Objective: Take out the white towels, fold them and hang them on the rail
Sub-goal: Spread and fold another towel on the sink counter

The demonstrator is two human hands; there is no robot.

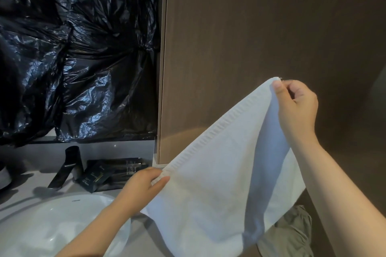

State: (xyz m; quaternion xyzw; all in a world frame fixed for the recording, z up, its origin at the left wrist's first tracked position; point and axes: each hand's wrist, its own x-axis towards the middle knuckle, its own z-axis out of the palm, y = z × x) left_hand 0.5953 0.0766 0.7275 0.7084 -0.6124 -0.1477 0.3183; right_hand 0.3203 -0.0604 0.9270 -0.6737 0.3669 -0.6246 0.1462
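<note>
The white towel (219, 190) hangs spread just right of the sink (41, 225), each grip, left hand (146, 183) and right hand (296, 106), pinching a hem corner; I'd level both corners, then bring them together squarely.

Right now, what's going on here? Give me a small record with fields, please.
towel: white, held up by its hemmed edge, the rest hanging
left hand: pinches the hem's lower end
right hand: pinches the upper corner
below: white sink, black tap, black packets on the counter
behind: black plastic on the left, brown panel on the right
rail: not in view
</note>
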